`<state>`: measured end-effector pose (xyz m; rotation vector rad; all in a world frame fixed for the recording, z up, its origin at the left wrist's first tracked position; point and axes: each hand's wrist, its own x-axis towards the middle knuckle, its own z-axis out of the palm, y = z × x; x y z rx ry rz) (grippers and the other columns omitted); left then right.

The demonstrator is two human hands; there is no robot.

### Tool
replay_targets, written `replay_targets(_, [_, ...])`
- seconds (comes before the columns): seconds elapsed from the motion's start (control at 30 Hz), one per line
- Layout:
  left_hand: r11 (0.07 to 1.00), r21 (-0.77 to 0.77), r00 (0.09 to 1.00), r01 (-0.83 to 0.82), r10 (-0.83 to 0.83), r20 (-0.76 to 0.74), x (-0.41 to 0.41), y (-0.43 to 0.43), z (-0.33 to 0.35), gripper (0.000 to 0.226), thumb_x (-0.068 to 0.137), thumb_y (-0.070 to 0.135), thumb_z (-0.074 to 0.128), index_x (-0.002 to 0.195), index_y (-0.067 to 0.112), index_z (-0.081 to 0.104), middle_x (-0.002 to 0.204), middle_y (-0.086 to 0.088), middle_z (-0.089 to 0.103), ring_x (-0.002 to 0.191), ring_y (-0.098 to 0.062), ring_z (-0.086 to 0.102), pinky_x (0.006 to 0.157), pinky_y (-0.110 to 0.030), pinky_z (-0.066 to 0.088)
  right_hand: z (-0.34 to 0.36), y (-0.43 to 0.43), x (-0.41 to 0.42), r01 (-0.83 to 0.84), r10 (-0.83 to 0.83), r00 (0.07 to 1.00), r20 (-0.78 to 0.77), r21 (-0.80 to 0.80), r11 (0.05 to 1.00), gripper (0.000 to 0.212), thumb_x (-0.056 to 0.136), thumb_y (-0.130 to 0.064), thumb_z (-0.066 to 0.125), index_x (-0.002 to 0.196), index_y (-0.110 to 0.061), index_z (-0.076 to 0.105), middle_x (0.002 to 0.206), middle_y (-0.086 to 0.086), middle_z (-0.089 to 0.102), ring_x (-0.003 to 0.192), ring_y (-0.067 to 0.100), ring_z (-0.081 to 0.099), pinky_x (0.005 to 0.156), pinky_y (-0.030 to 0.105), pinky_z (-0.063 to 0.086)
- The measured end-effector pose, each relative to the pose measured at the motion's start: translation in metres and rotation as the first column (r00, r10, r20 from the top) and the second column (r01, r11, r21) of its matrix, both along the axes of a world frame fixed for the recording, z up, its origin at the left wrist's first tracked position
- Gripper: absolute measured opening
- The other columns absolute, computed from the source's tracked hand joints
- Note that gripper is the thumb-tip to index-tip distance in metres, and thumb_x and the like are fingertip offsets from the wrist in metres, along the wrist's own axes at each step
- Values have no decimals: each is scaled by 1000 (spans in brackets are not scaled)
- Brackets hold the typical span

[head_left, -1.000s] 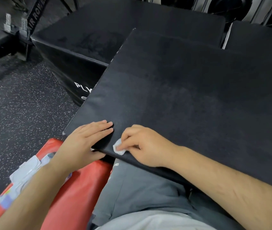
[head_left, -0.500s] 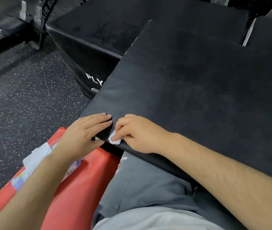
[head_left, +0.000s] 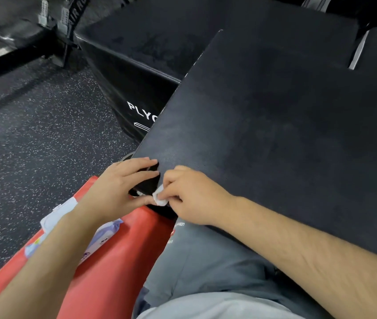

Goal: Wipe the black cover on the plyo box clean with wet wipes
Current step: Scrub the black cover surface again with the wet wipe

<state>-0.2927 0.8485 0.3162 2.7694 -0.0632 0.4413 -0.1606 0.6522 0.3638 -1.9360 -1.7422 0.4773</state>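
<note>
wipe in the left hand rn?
No, the right hand pinches the wet wipe at the near corner of the black cover, while the left hand holds only that corner.

The wet wipe is mostly hidden in the right hand; the black cover's corner is hidden under the left hand.

The left hand, left of centre, clasps a corner of the black cover, fingers straight on top, thumb beneath. The right hand beside it pinches a wet wipe in curled fingers; both forearms are bare
</note>
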Motion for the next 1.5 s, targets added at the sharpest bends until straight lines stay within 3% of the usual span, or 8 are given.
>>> replay_targets(0.37, [983,-165,997,-77,77,-11,1,2,3,75,79,68,68,129,12,66,144,1,55,133,-15,53,107,-45,45,1,18,21,126,-125,984,125,-2,992,21,90,-4,52,83,-17,68,79,-2,40,81,22,41,69,42,44])
replay_targets(0.5, [971,-189,990,-144,141,-31,6,0,5,69,82,66,64,130,16,66,143,6,55,133,-10,52,112,-37,41,-5,25,90,510,-517,844,142,84,856,25,87,2,53,80,-18,66,76,-4,32,77,26,44,68,47,48])
replay_targets(0.67, [977,-168,991,-133,132,-16,18,-1,2,60,90,59,60,129,15,66,142,5,56,130,-13,54,112,-35,40,-5,19,49,177,-179,968,178,29,984,28,86,2,49,85,-21,64,79,-5,34,79,22,37,67,38,41])
replay_targets(0.83, [984,-151,995,-93,95,9,36,-9,2,51,92,49,62,130,15,66,142,4,56,132,-15,53,108,-46,44,-4,42,120,563,-555,807,203,22,826,24,73,9,40,74,-13,48,80,-3,28,76,24,33,59,34,28])
replay_targets(0.97, [986,-140,996,-94,94,-8,45,-11,4,53,94,52,57,131,15,65,143,3,55,133,-13,51,108,-44,44,-11,39,78,228,-231,941,249,41,973,32,80,6,46,75,-25,45,76,-6,27,78,20,30,55,30,18])
replay_targets(1.13, [986,-137,995,-99,96,-28,50,-14,3,49,94,51,58,131,18,65,145,6,53,137,-13,48,107,-46,44,-2,42,137,601,-598,782,176,37,798,30,70,10,42,72,-19,48,78,-5,27,82,25,35,57,30,25])
replay_targets(1.3, [986,-126,994,-110,108,-29,56,-21,3,49,96,52,53,130,19,66,143,5,54,136,-14,48,109,-43,43,-12,39,98,395,-401,895,194,69,916,30,73,11,44,72,-19,46,74,-5,25,78,20,30,59,32,27])
replay_targets(1.5, [987,-100,992,-129,127,-25,64,-23,13,47,95,51,53,129,22,66,139,9,54,131,-15,50,111,-33,37,7,36,155,711,-710,688,149,53,701,29,62,12,37,73,-14,44,85,-2,31,77,22,32,52,28,17])
